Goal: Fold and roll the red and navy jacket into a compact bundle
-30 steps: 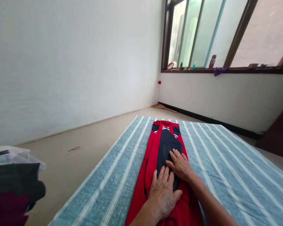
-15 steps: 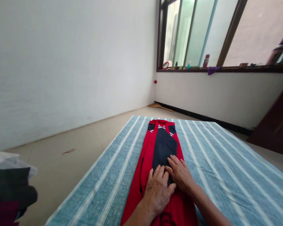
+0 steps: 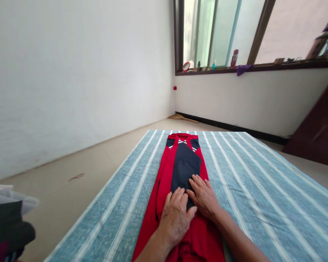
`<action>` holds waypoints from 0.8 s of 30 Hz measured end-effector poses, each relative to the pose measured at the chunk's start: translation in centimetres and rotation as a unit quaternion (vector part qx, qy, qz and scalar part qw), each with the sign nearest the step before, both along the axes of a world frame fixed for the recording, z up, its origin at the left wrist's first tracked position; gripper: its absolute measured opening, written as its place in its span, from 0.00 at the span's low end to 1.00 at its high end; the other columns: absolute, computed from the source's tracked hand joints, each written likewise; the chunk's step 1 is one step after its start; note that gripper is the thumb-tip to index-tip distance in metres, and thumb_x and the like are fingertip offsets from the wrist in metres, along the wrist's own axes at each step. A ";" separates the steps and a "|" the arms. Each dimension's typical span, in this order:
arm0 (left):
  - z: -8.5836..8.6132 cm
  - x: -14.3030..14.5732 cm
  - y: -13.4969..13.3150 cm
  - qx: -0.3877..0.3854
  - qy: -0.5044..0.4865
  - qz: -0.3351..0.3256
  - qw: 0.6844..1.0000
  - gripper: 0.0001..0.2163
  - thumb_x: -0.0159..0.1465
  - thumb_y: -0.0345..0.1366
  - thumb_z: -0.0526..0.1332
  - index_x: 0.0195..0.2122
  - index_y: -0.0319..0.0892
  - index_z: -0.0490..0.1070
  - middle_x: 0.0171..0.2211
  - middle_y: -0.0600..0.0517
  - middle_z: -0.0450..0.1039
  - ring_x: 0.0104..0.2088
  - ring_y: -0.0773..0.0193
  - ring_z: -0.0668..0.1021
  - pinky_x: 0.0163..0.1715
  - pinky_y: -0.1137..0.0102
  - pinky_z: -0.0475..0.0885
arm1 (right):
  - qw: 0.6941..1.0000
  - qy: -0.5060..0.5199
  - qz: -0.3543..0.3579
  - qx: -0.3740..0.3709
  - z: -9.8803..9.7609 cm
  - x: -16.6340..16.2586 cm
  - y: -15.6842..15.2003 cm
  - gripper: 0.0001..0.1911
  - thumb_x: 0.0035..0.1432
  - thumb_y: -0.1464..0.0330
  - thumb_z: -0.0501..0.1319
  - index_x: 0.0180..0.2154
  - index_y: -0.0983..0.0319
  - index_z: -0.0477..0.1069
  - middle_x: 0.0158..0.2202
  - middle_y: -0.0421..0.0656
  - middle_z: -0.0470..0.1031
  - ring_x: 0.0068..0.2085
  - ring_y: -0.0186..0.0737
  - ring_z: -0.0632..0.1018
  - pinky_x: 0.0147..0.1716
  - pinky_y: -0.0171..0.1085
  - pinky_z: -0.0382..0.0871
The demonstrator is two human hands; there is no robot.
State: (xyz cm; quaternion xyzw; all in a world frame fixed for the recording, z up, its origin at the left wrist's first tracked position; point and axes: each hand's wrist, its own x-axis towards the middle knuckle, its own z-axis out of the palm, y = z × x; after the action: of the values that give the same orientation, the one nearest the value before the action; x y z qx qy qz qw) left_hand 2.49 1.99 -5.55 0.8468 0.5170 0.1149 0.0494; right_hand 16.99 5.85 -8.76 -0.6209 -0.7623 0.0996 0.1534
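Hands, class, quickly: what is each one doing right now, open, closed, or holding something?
Left hand: open, palm flat on the red and navy garment, holding nothing.
Right hand: open, flat on the same garment, holding nothing.

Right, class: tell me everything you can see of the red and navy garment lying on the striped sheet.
The red and navy garment looks like soft knit cloth, folded lengthwise into a long narrow strip. Red runs down both sides, a navy panel down the middle, with thin white stripes near the far end. It lies flat, pointing away from the person, on the blue-and-white striped sheet. The left hand and right hand rest palm-down on it, side by side, near its close end.
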 end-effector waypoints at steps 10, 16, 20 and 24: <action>0.4 -0.1 0.0 -0.017 0.001 -0.008 1.000 0.16 0.63 0.36 0.60 0.51 0.38 0.70 0.57 0.39 0.65 0.59 0.50 0.65 0.58 0.50 0.59 | 1.000 0.014 -0.003 0.002 0.3 0.0 -0.1 0.24 0.64 0.60 0.50 0.59 0.61 0.62 0.64 0.47 0.55 0.64 0.45 0.55 0.61 0.49 0.47; 0.5 0.0 -0.1 -0.028 0.003 -0.007 1.000 0.15 0.63 0.36 0.60 0.51 0.38 0.71 0.58 0.39 0.65 0.59 0.50 0.65 0.59 0.50 0.58 | 1.000 0.017 -0.003 0.004 0.4 0.0 -0.2 0.24 0.63 0.61 0.50 0.58 0.62 0.62 0.64 0.47 0.56 0.64 0.46 0.56 0.61 0.49 0.48; 0.4 0.0 -0.1 -0.031 0.007 -0.002 1.000 0.15 0.63 0.36 0.59 0.50 0.40 0.71 0.58 0.40 0.64 0.60 0.51 0.64 0.59 0.51 0.57 | 1.000 0.018 -0.007 0.011 0.4 -0.1 -0.2 0.23 0.63 0.61 0.51 0.58 0.60 0.63 0.63 0.47 0.56 0.64 0.46 0.56 0.61 0.49 0.48; 0.4 0.0 -0.1 -0.031 0.009 0.000 0.999 0.15 0.63 0.36 0.59 0.50 0.40 0.71 0.58 0.41 0.64 0.60 0.52 0.64 0.59 0.51 0.57 | 1.000 0.020 -0.007 0.014 0.4 -0.1 -0.2 0.23 0.63 0.61 0.52 0.58 0.60 0.63 0.63 0.47 0.57 0.64 0.46 0.56 0.61 0.49 0.48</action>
State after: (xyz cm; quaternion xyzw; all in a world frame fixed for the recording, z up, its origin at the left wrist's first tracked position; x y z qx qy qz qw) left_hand 2.47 1.93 -5.15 0.8459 0.5207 0.0916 0.0707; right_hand 16.85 5.62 -8.32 -0.6218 -0.7560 0.1001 0.1784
